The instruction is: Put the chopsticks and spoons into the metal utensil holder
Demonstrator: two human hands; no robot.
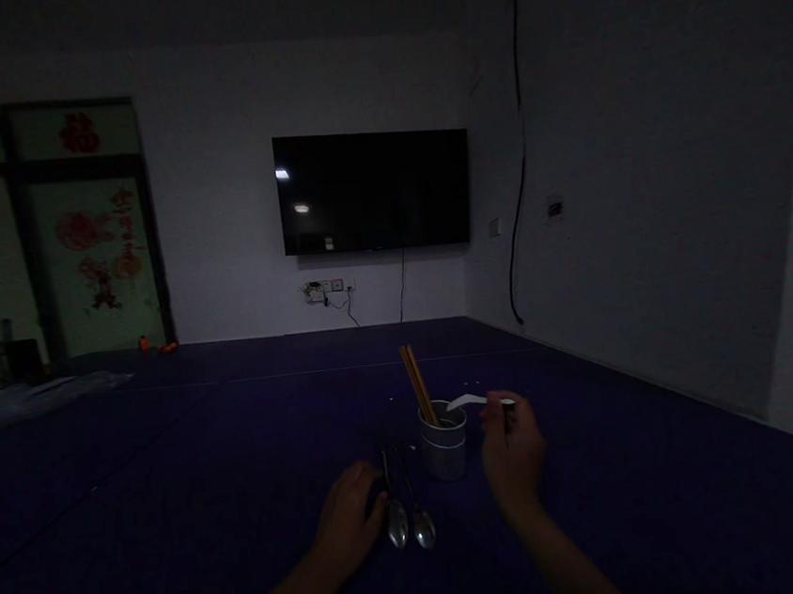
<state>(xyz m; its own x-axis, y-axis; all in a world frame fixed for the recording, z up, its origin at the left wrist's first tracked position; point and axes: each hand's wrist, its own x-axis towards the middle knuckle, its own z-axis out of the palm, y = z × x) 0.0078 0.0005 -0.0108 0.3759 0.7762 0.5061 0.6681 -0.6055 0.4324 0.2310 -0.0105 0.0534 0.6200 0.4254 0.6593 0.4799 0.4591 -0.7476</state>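
Note:
A small metal cup (pixel 445 451) stands on the dark blue surface (pixel 178 509) with wooden chopsticks (pixel 418 385) leaning out of it. My right hand (pixel 512 455) is raised just right of the cup, fingers pinched on a white spoon (pixel 470 402) whose end points toward the cup's rim. Two metal spoons (pixel 407 521) lie side by side in front of the cup, bowls toward me. My left hand (pixel 349 519) rests on the surface, its fingers curled against the handles of those spoons. The room is dim.
A dark wall-mounted television (pixel 374 189) hangs ahead above a power socket (pixel 329 288) with a cable. A white wall with a hanging black cable (pixel 518 180) runs along the right. A glass door with red decorations (pixel 90 244) is at the left.

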